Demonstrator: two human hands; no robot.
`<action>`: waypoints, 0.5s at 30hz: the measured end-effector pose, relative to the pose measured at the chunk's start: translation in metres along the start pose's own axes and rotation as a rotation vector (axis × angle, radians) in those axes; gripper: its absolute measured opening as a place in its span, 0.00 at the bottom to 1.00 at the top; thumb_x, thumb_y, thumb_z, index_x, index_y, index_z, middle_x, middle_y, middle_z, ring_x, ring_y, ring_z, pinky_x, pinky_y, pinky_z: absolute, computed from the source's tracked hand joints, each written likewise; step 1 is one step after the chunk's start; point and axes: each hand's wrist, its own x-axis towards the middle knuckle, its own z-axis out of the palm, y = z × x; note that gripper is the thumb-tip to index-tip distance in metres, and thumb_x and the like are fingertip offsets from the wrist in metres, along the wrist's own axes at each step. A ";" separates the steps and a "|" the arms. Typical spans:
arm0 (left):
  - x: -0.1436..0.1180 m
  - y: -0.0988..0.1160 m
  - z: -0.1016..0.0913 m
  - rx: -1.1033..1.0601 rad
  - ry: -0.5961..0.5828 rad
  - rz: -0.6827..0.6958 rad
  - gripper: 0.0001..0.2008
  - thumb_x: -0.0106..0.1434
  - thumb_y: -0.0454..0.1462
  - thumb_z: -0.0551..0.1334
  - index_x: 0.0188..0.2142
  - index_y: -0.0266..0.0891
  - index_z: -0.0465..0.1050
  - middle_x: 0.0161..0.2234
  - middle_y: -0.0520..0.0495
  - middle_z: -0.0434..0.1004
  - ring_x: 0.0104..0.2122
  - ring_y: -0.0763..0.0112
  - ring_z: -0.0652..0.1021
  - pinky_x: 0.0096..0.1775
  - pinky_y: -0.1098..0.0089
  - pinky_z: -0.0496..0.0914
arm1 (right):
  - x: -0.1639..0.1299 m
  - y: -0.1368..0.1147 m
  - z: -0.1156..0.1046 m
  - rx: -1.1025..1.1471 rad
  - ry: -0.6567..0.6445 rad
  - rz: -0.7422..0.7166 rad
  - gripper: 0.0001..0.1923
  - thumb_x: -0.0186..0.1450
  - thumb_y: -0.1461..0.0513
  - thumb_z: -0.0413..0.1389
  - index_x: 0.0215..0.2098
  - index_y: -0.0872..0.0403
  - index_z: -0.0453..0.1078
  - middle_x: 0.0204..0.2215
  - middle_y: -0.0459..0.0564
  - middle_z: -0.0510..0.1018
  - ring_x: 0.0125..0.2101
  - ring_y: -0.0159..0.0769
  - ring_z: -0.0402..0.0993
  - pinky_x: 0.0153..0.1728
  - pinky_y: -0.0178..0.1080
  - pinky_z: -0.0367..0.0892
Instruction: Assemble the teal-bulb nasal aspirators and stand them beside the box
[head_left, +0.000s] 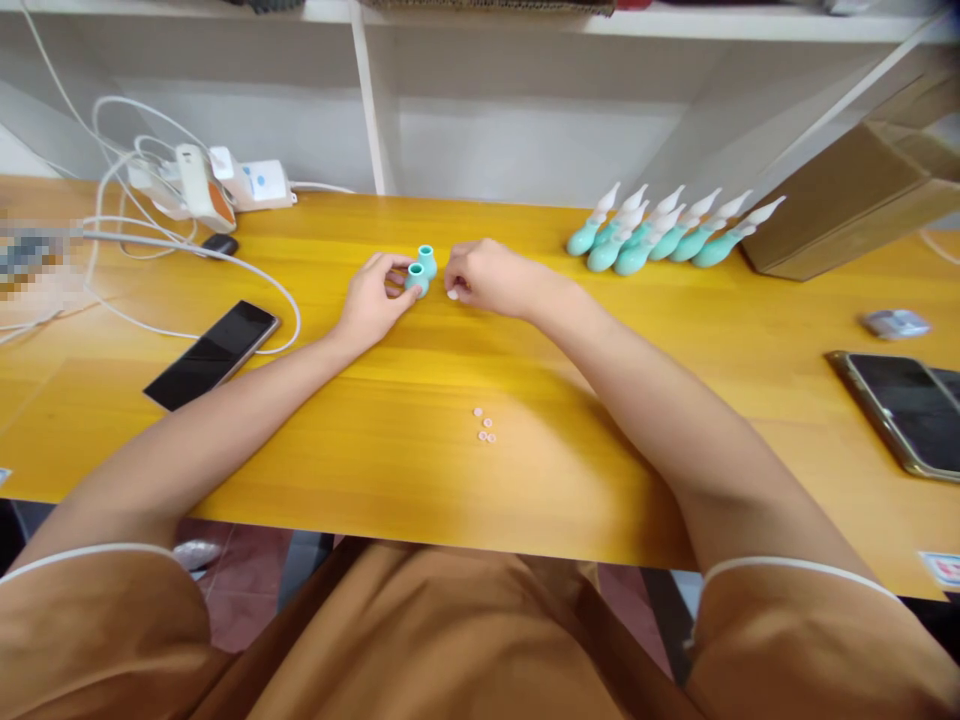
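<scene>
At the middle of the yellow tabletop [420, 400], I have my left hand [373, 300] closed on a small teal bulb [415, 280], thumb and fingers pinching its round body, while a second teal bulb [427, 260] stands touching it just behind. My right hand [487, 278] sits just to the right of the pair, its fingers curled around a tiny white disc [452, 294] held at the fingertips. I judge the bulb to be light, hollow and soft, likely rubbery, so it should give under pressure and is best taken around its belly rather than at the narrow neck; the disc looks thin, slick and easy to drop, a fingertip-pinch item. The held bulb's open mouth faces up and a little toward me, its long axis close to upright, slightly tilted; the one behind stands upright, mouth to the ceiling. Nearer to me, four more small pale discs [485, 425] lie in a loose cluster on the bare wood. Well to the right, a row of finished teal bulbs with white tips [667, 235] lies side by side, tips pointing up and right toward a cardboard box [847, 200]. A dark phone [212, 354] lies left, beside white cables [150, 240]; another phone [904, 410] rests far right.
</scene>
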 end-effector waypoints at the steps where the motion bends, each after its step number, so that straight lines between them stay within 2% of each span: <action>1: 0.000 0.000 0.000 -0.004 -0.002 0.001 0.15 0.64 0.38 0.73 0.51 0.44 0.79 0.51 0.44 0.84 0.45 0.65 0.85 0.46 0.66 0.83 | -0.001 -0.001 -0.001 -0.011 -0.008 0.002 0.14 0.71 0.66 0.55 0.47 0.53 0.83 0.54 0.60 0.85 0.53 0.50 0.80 0.58 0.47 0.69; 5: 0.000 -0.001 -0.001 -0.017 -0.002 0.010 0.15 0.64 0.38 0.73 0.50 0.44 0.80 0.50 0.44 0.83 0.45 0.64 0.84 0.45 0.66 0.83 | -0.005 -0.010 -0.007 -0.042 -0.045 0.009 0.15 0.71 0.68 0.54 0.46 0.53 0.83 0.54 0.58 0.85 0.51 0.48 0.81 0.54 0.44 0.70; 8: 0.000 -0.003 -0.002 -0.007 0.025 0.026 0.16 0.64 0.41 0.74 0.50 0.45 0.79 0.51 0.43 0.82 0.45 0.63 0.84 0.45 0.64 0.83 | -0.011 -0.013 -0.020 -0.036 -0.035 0.030 0.14 0.72 0.64 0.56 0.49 0.50 0.83 0.57 0.56 0.84 0.52 0.49 0.81 0.52 0.44 0.71; 12: 0.000 -0.005 -0.001 0.019 0.115 0.044 0.18 0.63 0.40 0.75 0.51 0.45 0.76 0.53 0.41 0.80 0.48 0.61 0.83 0.47 0.62 0.83 | -0.037 -0.002 -0.066 -0.036 0.079 0.185 0.16 0.75 0.61 0.53 0.51 0.47 0.83 0.58 0.53 0.85 0.56 0.52 0.79 0.55 0.46 0.71; 15: -0.001 -0.006 0.000 0.012 0.163 0.044 0.15 0.67 0.39 0.71 0.52 0.45 0.74 0.53 0.41 0.80 0.49 0.61 0.83 0.48 0.62 0.82 | -0.068 0.022 -0.103 -0.152 0.207 0.420 0.19 0.74 0.66 0.51 0.50 0.52 0.84 0.54 0.61 0.87 0.52 0.55 0.82 0.53 0.48 0.71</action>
